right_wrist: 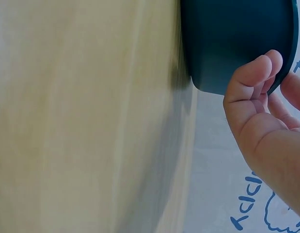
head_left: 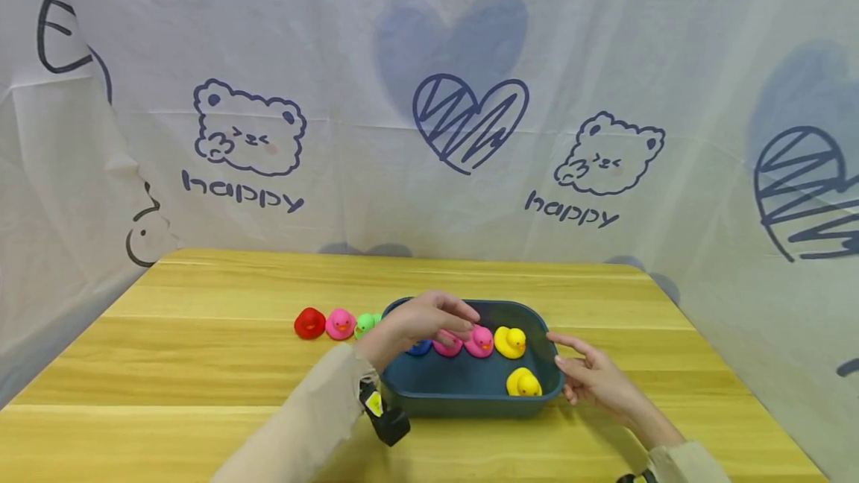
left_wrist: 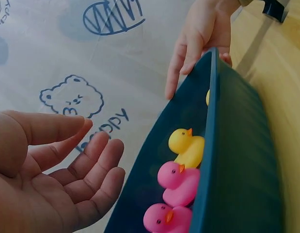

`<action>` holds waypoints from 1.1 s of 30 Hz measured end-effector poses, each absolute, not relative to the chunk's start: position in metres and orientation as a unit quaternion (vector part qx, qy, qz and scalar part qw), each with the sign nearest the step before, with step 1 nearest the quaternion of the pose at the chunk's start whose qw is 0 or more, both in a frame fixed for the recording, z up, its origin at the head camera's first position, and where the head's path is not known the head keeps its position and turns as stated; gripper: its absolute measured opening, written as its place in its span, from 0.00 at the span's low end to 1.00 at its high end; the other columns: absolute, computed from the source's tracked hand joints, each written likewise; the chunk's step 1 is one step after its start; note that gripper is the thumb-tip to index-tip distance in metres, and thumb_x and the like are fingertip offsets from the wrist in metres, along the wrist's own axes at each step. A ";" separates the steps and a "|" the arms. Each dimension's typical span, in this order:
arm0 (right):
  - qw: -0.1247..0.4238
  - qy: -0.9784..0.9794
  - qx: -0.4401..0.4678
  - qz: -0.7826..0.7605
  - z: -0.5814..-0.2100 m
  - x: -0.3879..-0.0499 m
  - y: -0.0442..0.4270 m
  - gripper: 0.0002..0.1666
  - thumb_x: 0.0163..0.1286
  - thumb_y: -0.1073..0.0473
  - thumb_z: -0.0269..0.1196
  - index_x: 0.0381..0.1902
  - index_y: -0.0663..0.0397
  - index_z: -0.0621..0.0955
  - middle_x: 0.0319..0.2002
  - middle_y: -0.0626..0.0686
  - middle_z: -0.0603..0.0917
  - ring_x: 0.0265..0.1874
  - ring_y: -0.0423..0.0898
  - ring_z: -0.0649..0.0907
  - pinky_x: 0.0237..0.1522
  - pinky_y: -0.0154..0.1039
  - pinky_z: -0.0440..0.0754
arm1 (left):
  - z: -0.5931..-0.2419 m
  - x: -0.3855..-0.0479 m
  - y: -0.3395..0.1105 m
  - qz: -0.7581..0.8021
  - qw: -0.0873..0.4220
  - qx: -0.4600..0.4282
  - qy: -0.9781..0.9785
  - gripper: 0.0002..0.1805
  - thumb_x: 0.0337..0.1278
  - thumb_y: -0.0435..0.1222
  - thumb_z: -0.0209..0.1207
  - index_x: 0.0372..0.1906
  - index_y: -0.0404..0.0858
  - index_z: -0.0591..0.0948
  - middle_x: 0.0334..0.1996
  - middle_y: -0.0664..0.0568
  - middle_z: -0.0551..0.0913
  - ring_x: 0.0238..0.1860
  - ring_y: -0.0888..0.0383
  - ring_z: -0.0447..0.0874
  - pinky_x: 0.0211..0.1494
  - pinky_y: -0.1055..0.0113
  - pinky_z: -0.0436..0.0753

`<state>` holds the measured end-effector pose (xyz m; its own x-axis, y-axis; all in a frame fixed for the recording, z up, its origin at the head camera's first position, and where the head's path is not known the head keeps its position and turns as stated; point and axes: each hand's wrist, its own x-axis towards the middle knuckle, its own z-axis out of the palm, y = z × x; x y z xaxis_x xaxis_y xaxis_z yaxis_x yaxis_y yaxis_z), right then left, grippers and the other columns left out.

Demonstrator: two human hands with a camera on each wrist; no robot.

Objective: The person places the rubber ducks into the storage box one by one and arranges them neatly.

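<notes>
A dark teal basin [head_left: 470,406] stands on the table with several small ducks inside. My left hand [head_left: 419,323] hovers over its left part with loosely bent fingers; the left wrist view shows the hand [left_wrist: 62,170] holding nothing. Below and beside it lie a blue duck [head_left: 419,348], partly hidden, and two pink ducks [head_left: 480,342]. Farther right are a yellow duck [head_left: 511,343] and, near the front wall, another yellow duck [head_left: 523,382]. My right hand [head_left: 597,379] touches the basin's right end with its fingertips, its fingers loosely bent in the right wrist view.
Left of the basin, a red duck [head_left: 309,323], a pink duck [head_left: 340,324] and a green duck [head_left: 366,325] stand in a row on the wooden table [head_left: 201,364]. Behind the table hangs a pale cloth [head_left: 349,133] printed with bears and hearts.
</notes>
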<state>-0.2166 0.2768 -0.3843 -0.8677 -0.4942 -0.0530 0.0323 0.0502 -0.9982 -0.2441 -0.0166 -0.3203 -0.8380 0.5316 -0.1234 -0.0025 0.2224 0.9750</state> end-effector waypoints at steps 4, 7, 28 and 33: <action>0.199 0.697 -0.164 -0.670 -0.384 -0.216 0.277 0.35 0.70 0.60 0.48 0.65 0.70 0.46 0.20 0.49 0.75 0.17 0.38 0.74 0.21 0.29 0.73 | -0.321 -0.245 -0.027 0.605 0.205 0.178 0.748 0.13 0.56 0.30 0.55 0.45 0.28 0.77 0.38 0.46 0.80 0.38 0.52 0.80 0.43 0.58 0.77; 0.201 0.698 -0.161 -0.669 -0.384 -0.216 0.276 0.35 0.70 0.60 0.49 0.66 0.69 0.46 0.20 0.49 0.75 0.17 0.38 0.74 0.21 0.29 0.73 | -0.322 -0.245 -0.036 0.609 0.198 0.179 0.747 0.13 0.56 0.30 0.54 0.46 0.28 0.76 0.38 0.47 0.80 0.39 0.50 0.80 0.44 0.57 0.77; 0.206 0.695 -0.159 -0.670 -0.382 -0.215 0.276 0.34 0.70 0.60 0.49 0.66 0.66 0.48 0.21 0.50 0.75 0.17 0.39 0.75 0.22 0.29 0.74 | -0.332 -0.250 -0.097 0.623 0.130 0.134 0.760 0.17 0.58 0.32 0.53 0.49 0.24 0.73 0.40 0.43 0.80 0.38 0.52 0.79 0.44 0.58 0.77; 0.206 0.695 -0.161 -0.670 -0.382 -0.216 0.276 0.34 0.70 0.60 0.49 0.66 0.67 0.48 0.21 0.50 0.75 0.17 0.39 0.74 0.22 0.29 0.74 | -0.333 -0.251 -0.109 0.601 0.107 0.157 0.776 0.19 0.56 0.34 0.56 0.50 0.25 0.73 0.40 0.41 0.80 0.41 0.49 0.78 0.45 0.54 0.75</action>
<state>-0.2156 0.2760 -0.3816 -0.8632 -0.5000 -0.0706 0.0527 0.0497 -0.9974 -0.2506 -0.1093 -0.3334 -0.9278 0.3723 0.0227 0.1154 0.2287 0.9666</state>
